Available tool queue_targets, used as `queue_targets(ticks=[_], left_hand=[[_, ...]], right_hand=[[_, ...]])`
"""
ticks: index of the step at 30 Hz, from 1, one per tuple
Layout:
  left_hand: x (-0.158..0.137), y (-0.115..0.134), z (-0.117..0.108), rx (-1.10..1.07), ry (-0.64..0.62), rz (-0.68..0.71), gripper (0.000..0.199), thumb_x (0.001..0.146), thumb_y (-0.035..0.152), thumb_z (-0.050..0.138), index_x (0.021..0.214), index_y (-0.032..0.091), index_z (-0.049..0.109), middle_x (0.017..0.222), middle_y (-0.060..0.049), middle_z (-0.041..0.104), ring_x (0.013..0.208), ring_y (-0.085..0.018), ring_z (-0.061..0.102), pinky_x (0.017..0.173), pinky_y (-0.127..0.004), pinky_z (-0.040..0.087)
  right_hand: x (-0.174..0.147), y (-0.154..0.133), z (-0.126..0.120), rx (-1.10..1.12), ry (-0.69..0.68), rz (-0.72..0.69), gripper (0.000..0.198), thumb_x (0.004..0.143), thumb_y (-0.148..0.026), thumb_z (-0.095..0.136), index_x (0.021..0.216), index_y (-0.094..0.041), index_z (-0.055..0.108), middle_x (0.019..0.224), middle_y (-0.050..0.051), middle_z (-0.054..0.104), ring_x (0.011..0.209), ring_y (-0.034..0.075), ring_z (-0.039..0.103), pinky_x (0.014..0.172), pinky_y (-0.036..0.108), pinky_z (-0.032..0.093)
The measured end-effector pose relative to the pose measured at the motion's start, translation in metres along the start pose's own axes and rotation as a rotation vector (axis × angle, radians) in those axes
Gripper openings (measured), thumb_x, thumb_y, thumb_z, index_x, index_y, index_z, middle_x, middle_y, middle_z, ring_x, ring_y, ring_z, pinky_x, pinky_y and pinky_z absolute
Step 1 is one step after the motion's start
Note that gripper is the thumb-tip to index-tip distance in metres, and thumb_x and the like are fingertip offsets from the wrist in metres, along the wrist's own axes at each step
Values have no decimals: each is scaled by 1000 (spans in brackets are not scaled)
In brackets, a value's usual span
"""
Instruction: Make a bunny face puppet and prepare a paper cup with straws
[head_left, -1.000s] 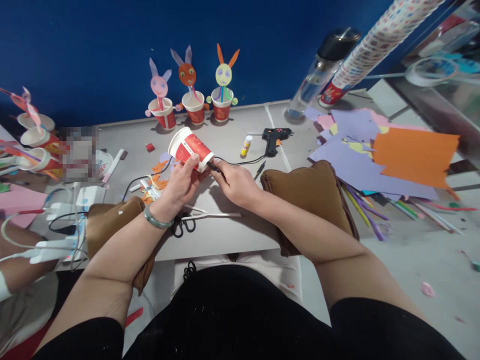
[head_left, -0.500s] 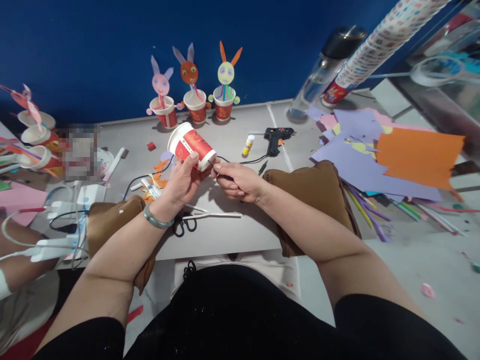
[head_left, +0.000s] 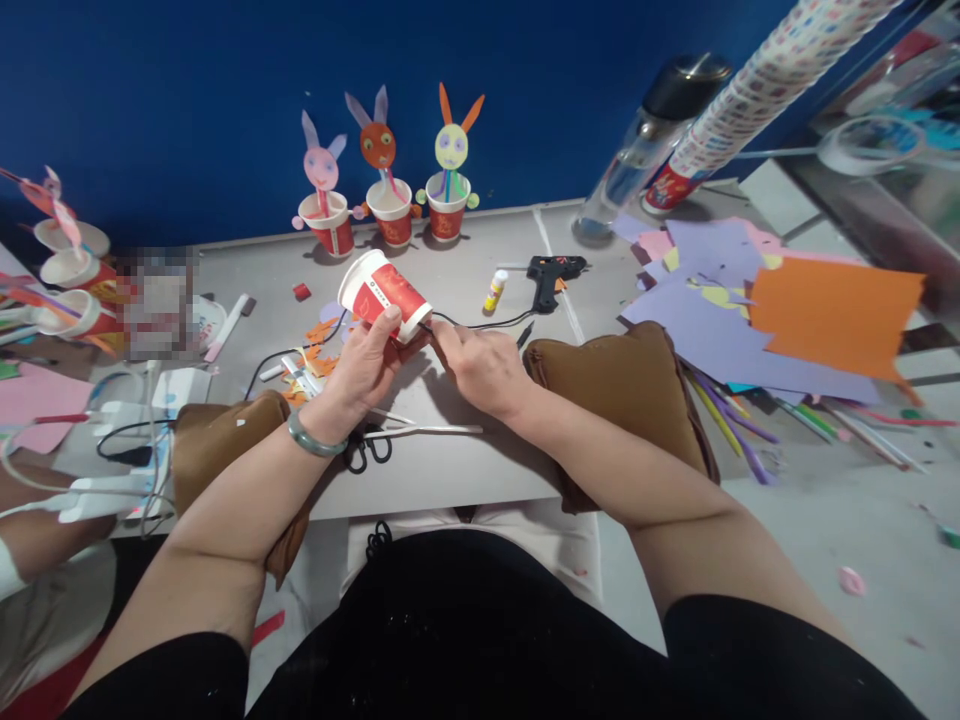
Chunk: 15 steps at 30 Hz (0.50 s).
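My left hand (head_left: pixel 369 365), with a bangle at its wrist, is closed around a red and white paper cup (head_left: pixel 386 292). The cup lies tilted, its open rim up and to the left, its base toward my right hand. At that base is my right hand (head_left: pixel 484 362), back upward and fingers curled; a thin dark thing shows at the fingertips, too small to name. Below the hands lie black-handled scissors (head_left: pixel 367 450) and a thin white stick (head_left: pixel 427 430). Behind the hands stand a glue stick (head_left: pixel 495 291) and a black glue gun (head_left: pixel 553 280) with its cord.
Rabbit-faced paper cups (head_left: pixel 448 208) line the blue wall. A clear bottle (head_left: pixel 619 180) and a tall cup stack (head_left: pixel 720 140) stand right. Coloured paper (head_left: pixel 832 315) and brown cushions (head_left: pixel 615 390) lie nearby. At left sit a power strip (head_left: pixel 112 495) and another person's arm (head_left: pixel 45 520).
My right hand has turned over at the cup's base, so its back now faces up and its fingers point at the base. The cup and my left hand have barely moved.
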<state>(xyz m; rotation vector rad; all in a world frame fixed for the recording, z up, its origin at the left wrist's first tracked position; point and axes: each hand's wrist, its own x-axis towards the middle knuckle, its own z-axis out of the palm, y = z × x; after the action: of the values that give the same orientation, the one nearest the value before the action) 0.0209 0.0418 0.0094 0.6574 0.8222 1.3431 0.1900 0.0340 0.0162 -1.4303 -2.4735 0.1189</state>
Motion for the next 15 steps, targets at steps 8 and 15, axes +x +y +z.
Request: queue_targets(ticks=[8, 15], left_hand=[[-2, 3, 2, 45, -6, 17, 33, 78, 43, 84, 95, 19, 69, 85, 0, 75, 79, -12, 73, 73, -22, 59], [-5, 7, 5, 133, -70, -1, 41, 82, 55, 78, 97, 18, 69, 91, -7, 78, 94, -21, 76, 76, -27, 60]], right_hand=[[9, -2, 1, 1086, -56, 156, 24, 100, -37, 55, 89, -17, 64, 67, -1, 63, 57, 11, 53, 58, 22, 41], [13, 2, -18, 1788, -615, 399, 33, 107, -42, 37, 90, -21, 56, 40, -14, 31, 30, 7, 14, 33, 16, 19]])
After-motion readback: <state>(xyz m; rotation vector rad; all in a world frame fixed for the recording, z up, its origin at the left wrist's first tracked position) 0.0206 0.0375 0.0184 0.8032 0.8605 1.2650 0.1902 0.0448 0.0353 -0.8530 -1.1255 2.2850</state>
